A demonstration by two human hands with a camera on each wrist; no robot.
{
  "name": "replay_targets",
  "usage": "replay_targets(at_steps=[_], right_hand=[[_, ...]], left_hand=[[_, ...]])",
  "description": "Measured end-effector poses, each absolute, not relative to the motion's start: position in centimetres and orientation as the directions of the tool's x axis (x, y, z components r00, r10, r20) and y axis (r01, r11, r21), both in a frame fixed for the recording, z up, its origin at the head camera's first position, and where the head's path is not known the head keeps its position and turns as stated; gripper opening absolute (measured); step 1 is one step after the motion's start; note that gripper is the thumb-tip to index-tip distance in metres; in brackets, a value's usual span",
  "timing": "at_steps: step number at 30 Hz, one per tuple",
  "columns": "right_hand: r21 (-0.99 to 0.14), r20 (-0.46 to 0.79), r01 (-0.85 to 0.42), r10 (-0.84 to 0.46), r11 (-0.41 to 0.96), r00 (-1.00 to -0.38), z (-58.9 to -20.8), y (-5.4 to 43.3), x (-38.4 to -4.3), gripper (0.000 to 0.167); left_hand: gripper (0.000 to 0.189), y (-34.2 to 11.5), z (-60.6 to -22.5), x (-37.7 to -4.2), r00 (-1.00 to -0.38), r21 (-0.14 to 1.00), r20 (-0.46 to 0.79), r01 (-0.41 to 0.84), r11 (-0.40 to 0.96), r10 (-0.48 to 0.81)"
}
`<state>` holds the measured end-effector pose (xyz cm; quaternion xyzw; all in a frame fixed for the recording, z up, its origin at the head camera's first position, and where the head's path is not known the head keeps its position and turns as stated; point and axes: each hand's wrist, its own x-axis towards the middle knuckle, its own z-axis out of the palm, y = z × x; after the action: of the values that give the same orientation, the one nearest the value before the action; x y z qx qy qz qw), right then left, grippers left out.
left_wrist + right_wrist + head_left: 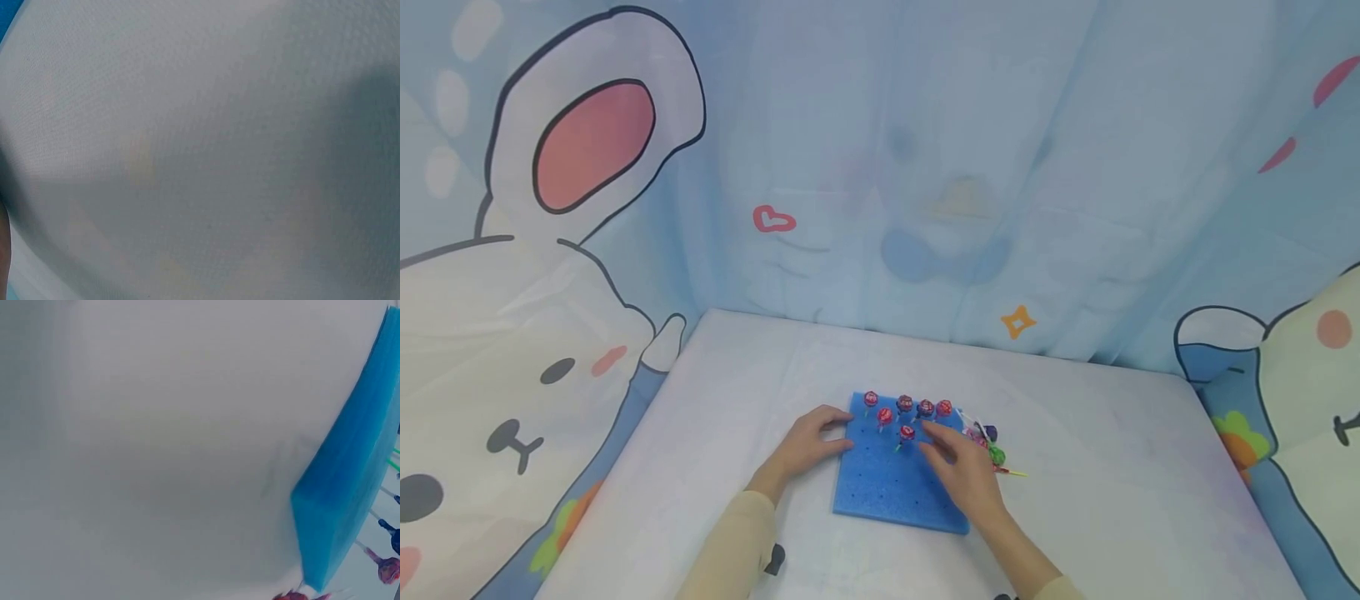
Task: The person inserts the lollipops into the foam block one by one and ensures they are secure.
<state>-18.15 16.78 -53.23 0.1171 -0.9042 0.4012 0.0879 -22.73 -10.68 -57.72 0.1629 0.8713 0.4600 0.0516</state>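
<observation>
A blue foam board (880, 492) with rows of small holes lies on the table. Several wrapped lollipops stand in its far half, among them a red one (907, 433) set nearest the person. My left hand (808, 442) touches the board's left edge with thumb and fingers spread apart. Over the board's right side, my right hand (966, 475) has its fingertips just right of that red lollipop, with nothing visible between them. In the right wrist view the board's thick side (337, 506) and a lollipop (389, 570) show at the right. The left wrist view catches only a blue corner (6, 14).
Loose lollipops lie in a pile beside the board's right edge, including a green one (997, 455) and a purple one (991, 433), partly behind my right hand. A white cloth (1120, 475) covers the table. Printed cartoon curtains (850, 167) hang around the back and sides.
</observation>
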Motion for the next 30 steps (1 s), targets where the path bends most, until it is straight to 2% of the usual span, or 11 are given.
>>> replay_targets(at_steps=[12, 30], right_hand=[[-0.610, 0.258, -0.273, -0.139, 0.744, -0.956, -53.5, 19.8, -17.2, 0.035], [-0.541, 0.183, -0.147, -0.055, 0.828, -0.982, -54.7, 23.7, -16.8, 0.037]], left_hand=[[0.043, -10.6, -57.8, -22.7, -0.941, 0.819, 0.069, 0.244, 0.520, 0.332], [0.044, -10.6, -57.7, -22.6, -0.946, 0.819, 0.046, 0.220, 0.530, 0.322]])
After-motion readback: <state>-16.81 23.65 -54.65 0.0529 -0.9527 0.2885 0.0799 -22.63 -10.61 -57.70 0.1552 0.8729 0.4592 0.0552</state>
